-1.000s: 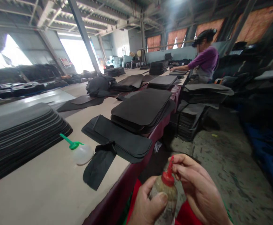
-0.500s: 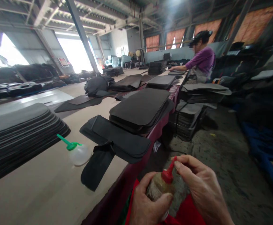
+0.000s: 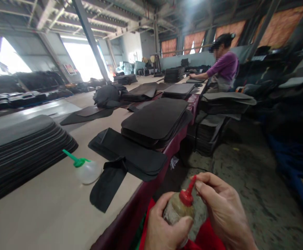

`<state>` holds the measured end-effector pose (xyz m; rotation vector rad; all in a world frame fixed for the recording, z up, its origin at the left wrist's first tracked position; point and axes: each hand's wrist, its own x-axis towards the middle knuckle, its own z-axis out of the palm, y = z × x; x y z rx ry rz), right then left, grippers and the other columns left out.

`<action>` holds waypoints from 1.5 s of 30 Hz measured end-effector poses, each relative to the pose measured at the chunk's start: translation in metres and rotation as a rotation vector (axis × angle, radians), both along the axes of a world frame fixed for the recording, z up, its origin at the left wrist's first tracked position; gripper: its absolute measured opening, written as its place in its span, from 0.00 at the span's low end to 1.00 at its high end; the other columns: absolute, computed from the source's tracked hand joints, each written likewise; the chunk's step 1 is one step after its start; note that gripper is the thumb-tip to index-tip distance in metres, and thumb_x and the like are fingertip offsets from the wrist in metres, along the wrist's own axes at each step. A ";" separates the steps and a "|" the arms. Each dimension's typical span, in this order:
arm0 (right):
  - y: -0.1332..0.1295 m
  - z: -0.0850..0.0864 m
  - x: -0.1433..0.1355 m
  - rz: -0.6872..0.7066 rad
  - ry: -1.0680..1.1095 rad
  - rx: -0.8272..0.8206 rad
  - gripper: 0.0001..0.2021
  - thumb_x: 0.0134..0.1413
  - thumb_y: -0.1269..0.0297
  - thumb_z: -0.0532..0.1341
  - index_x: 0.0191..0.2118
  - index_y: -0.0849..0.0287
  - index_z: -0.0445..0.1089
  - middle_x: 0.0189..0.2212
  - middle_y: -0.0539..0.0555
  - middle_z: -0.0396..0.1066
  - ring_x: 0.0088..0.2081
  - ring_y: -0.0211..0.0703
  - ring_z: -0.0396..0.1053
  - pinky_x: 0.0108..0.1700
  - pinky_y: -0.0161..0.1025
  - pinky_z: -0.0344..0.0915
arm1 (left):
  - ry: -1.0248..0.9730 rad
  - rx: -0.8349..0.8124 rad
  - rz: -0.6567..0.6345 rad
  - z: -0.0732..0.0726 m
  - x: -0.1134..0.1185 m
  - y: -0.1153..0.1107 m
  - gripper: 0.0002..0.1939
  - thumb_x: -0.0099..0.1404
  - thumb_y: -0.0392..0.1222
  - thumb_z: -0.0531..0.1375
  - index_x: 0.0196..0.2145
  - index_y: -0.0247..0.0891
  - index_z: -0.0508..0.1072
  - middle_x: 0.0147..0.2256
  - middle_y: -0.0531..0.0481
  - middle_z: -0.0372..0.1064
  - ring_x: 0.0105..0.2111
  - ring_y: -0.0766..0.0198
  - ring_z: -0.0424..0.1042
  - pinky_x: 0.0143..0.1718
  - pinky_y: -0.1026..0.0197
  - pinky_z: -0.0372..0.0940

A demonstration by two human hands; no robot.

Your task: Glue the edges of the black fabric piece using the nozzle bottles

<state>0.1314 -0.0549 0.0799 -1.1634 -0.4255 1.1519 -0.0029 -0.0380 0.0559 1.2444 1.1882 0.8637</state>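
Note:
My left hand (image 3: 164,222) is wrapped round a cloudy, stained squeeze bottle (image 3: 177,209) with a red nozzle (image 3: 188,195), held upright beside the table edge. At the tip of the nozzle, the fingers of my right hand (image 3: 220,203) are closed in a pinch. Whether anything small sits between those fingertips is hidden. On the table to the left lies a white round bottle (image 3: 89,172) with a green spout. Near it are dark strap-shaped pieces (image 3: 108,185) and a stack of dark folded pieces (image 3: 130,152).
A beige table (image 3: 49,208) with a maroon cloth side (image 3: 130,211) runs away from me. Stacks of dark sheets stand on it at left (image 3: 23,149) and centre (image 3: 155,119). A co-worker in purple (image 3: 226,67) works at the far side. More bundles (image 3: 211,130) stand on the floor.
Both hands and the bottle stay almost in place, the nozzle a few pixels lower. The co-worker's hand has shifted slightly to the right.

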 end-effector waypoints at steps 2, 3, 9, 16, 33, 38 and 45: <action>-0.001 -0.002 0.000 0.001 -0.018 0.034 0.19 0.40 0.55 0.75 0.33 0.63 0.73 0.26 0.53 0.72 0.24 0.36 0.67 0.26 0.29 0.65 | -0.024 -0.015 -0.017 -0.003 -0.002 0.001 0.19 0.42 0.37 0.62 0.36 0.36 0.78 0.27 0.54 0.72 0.27 0.64 0.67 0.30 0.67 0.65; -0.001 -0.003 0.000 0.007 -0.027 0.041 0.19 0.41 0.54 0.75 0.34 0.62 0.73 0.26 0.53 0.72 0.24 0.35 0.67 0.26 0.29 0.65 | -0.045 -0.029 -0.039 -0.005 -0.003 0.002 0.19 0.42 0.37 0.62 0.36 0.36 0.78 0.27 0.54 0.71 0.27 0.64 0.66 0.29 0.67 0.64; 0.000 -0.003 0.008 0.061 -0.149 0.041 0.21 0.41 0.53 0.75 0.38 0.63 0.79 0.28 0.54 0.72 0.28 0.33 0.64 0.29 0.26 0.63 | -0.302 -0.135 -0.217 -0.029 -0.010 0.006 0.25 0.49 0.51 0.66 0.42 0.33 0.77 0.28 0.51 0.71 0.27 0.63 0.65 0.33 0.62 0.63; -0.001 0.002 0.007 0.026 -0.452 0.021 0.18 0.50 0.50 0.69 0.35 0.61 0.79 0.29 0.53 0.72 0.30 0.36 0.65 0.31 0.28 0.64 | -0.239 -0.125 -0.195 -0.029 -0.010 0.006 0.25 0.49 0.51 0.67 0.42 0.32 0.77 0.28 0.51 0.71 0.28 0.64 0.64 0.31 0.64 0.61; 0.002 -0.008 0.012 -0.050 -0.823 0.048 0.15 0.58 0.54 0.59 0.30 0.61 0.70 0.24 0.50 0.65 0.24 0.34 0.60 0.26 0.29 0.58 | -0.027 -0.032 -0.065 -0.017 -0.001 0.004 0.18 0.44 0.36 0.65 0.37 0.37 0.78 0.27 0.55 0.73 0.28 0.64 0.67 0.30 0.66 0.64; 0.003 -0.004 0.005 -0.108 -0.844 0.053 0.12 0.57 0.58 0.59 0.28 0.60 0.69 0.24 0.49 0.62 0.25 0.33 0.60 0.28 0.29 0.58 | -0.506 -0.251 -0.318 -0.039 -0.004 0.004 0.31 0.49 0.58 0.70 0.44 0.33 0.78 0.31 0.48 0.75 0.30 0.62 0.70 0.36 0.62 0.64; 0.003 -0.003 0.011 0.057 -0.369 0.085 0.16 0.52 0.52 0.67 0.34 0.62 0.72 0.25 0.50 0.64 0.26 0.32 0.59 0.27 0.27 0.59 | -0.743 -0.330 -0.401 -0.046 -0.003 0.005 0.29 0.52 0.58 0.71 0.44 0.33 0.78 0.34 0.43 0.77 0.41 0.51 0.76 0.48 0.53 0.65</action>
